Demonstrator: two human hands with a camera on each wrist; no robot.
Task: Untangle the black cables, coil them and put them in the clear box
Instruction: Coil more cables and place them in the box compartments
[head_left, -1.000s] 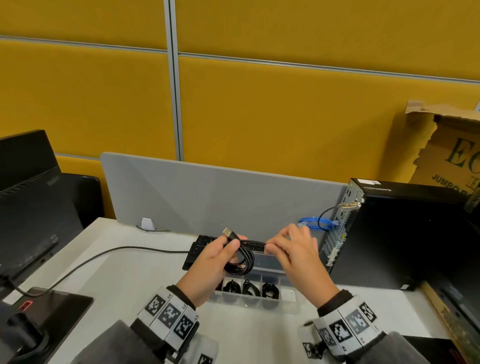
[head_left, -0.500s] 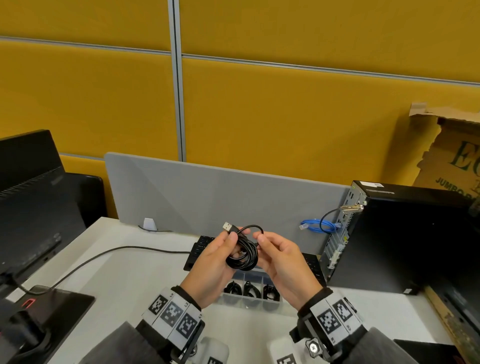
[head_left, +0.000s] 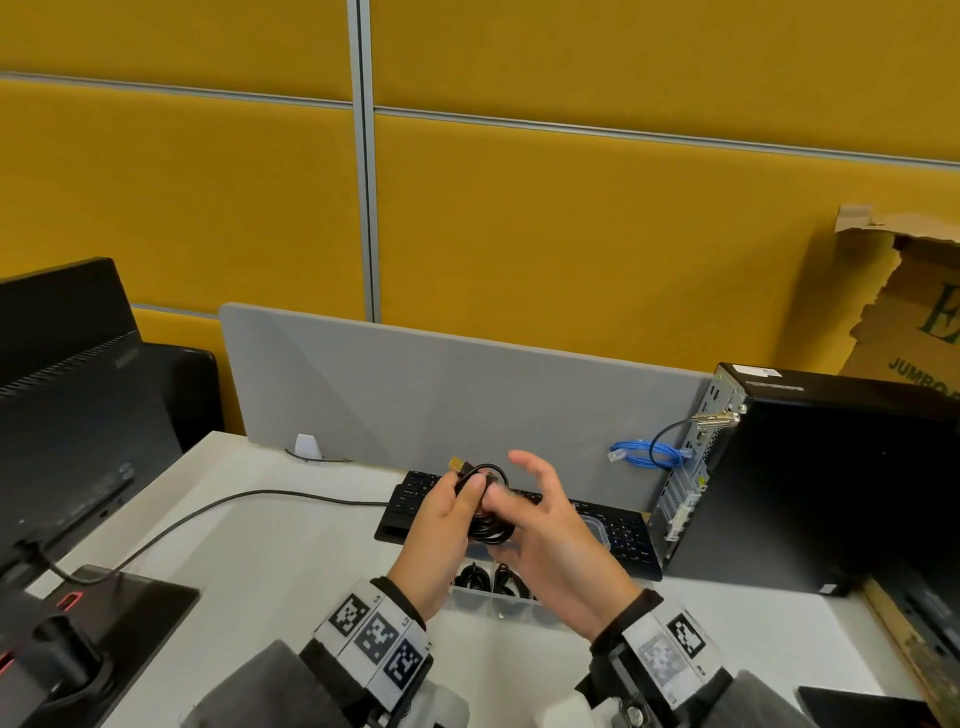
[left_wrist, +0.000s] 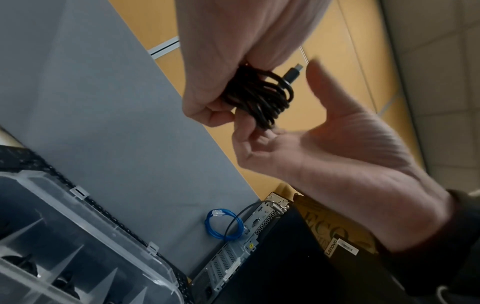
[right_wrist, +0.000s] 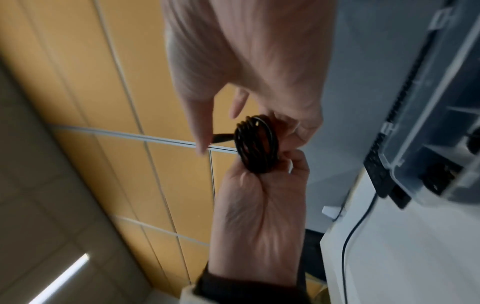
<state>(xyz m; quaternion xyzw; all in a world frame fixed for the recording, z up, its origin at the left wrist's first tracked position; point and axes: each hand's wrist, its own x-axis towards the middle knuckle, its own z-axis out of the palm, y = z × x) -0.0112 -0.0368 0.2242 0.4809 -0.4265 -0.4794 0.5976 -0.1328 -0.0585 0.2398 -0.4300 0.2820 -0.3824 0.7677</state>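
Note:
My left hand (head_left: 449, 514) grips a small coil of black cable (head_left: 491, 527) above the desk, and the coil's USB plug (head_left: 456, 464) sticks up past the fingers. My right hand (head_left: 543, 525) is against the coil's right side. Its lower fingers (left_wrist: 246, 131) curl onto the coil (left_wrist: 259, 96) while its thumb (left_wrist: 320, 82) stands clear. In the right wrist view the coil (right_wrist: 257, 144) sits between both hands. Below them lies the clear box (head_left: 519, 605), partly hidden, with coiled black cables (head_left: 472, 576) in its compartments.
A black keyboard (head_left: 618, 538) lies behind the box, a black PC tower (head_left: 831, 493) stands at the right with a blue cable (head_left: 644, 452) beside it. A monitor (head_left: 62, 415) and its base (head_left: 119, 613) are at the left, with a black lead (head_left: 208, 514) crossing the desk.
The right hand let go of the stretched cable end and closed in on the coil. The loose length is now wound in, and both hands have dropped slightly toward the box.

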